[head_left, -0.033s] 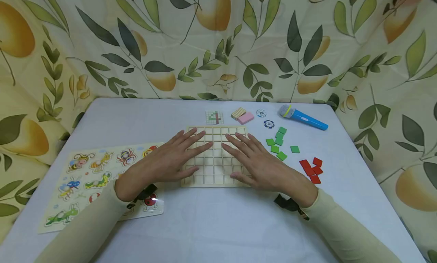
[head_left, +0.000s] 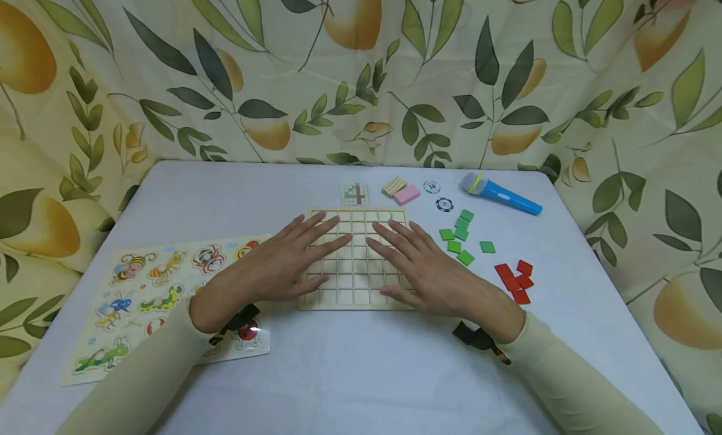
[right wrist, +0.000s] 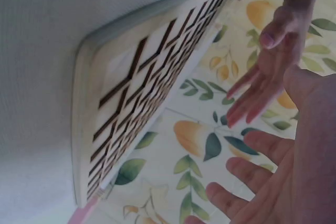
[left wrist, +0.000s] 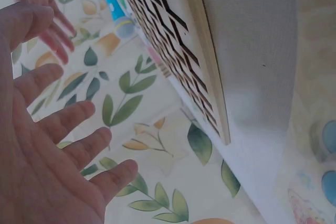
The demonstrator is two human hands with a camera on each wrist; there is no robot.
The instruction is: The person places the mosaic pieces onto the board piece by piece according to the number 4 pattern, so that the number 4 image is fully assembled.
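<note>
A wooden grid board (head_left: 356, 283) with empty square cells lies flat at the middle of the white table (head_left: 350, 372). My left hand (head_left: 299, 250) rests palm down on the board's left half, fingers straight and spread. My right hand (head_left: 408, 256) lies the same way on the right half. Neither hand holds anything. In the left wrist view the open palm of my left hand (left wrist: 58, 145) hovers by the board's edge (left wrist: 205, 72). The right wrist view shows my right hand (right wrist: 273, 182) with straight fingers beside the grid board (right wrist: 136, 103).
Right of the board lie several green tiles (head_left: 459, 234) and red tiles (head_left: 514, 277). Behind it are a blue toy microphone (head_left: 502, 195), a pink block (head_left: 406, 195), wooden sticks (head_left: 393, 186), two chips (head_left: 444, 205) and a pattern card (head_left: 354, 193). An insect puzzle (head_left: 141, 284) lies left.
</note>
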